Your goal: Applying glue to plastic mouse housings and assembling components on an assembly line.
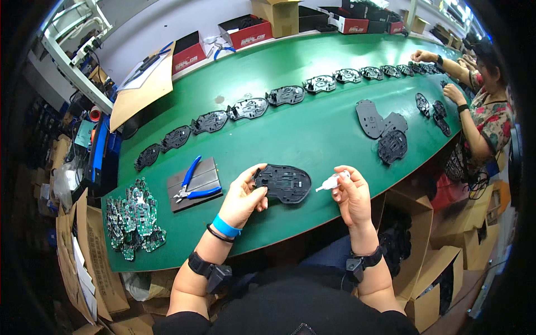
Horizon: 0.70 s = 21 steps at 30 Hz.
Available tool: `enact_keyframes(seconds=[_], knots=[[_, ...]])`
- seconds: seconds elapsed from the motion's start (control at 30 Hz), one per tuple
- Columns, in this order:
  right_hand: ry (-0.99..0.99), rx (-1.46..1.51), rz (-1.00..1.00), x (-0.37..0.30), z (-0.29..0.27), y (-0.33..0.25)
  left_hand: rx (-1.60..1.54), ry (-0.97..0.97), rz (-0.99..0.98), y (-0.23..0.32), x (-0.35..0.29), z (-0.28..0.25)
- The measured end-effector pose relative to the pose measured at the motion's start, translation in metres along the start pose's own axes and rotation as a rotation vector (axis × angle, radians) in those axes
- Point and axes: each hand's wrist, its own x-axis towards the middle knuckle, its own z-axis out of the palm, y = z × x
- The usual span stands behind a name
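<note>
My left hand [247, 192] grips a black plastic shell [283, 183], shaped like the base of a computer mouse, by its left end; ribs and slots show on its upper face. In my right hand [353, 198] is a small white bottle [334, 182] with a narrow nozzle, pinched between thumb and fingers. The nozzle points left toward the shell, apart from it. Left of my left hand, blue-handled cutters [196, 187] lie spread on a dark flat block [207, 172]. Green circuit boards [137, 218] are piled at the near left.
A row of similar black shells [247, 108] runs across the green table [312, 129]. More black parts [392, 146] lie stacked at right, near a co-worker [483, 106] at the far right. Red-and-black boxes [245, 34] line the back edge; cardboard cartons [416, 245] stand below the near edge.
</note>
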Motion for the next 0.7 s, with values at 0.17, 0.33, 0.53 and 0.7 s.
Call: enact_keyframes(seconds=[0.17,0.33,0.53,0.7], knots=[[0.009,-0.095,-0.032,-0.005,0.015,0.002,0.035,0.055,0.110,0.014,-0.025,0.007],[-0.014,-0.270,-0.151,-0.011,0.027,0.004,0.006,0.051,0.147,0.014,-0.033,0.003],[-0.015,-0.314,-0.149,-0.015,0.026,0.007,-0.016,0.042,0.119,0.008,-0.035,0.004],[-0.021,-0.345,-0.141,-0.016,0.027,0.005,-0.020,0.034,0.101,0.009,-0.036,0.004]])
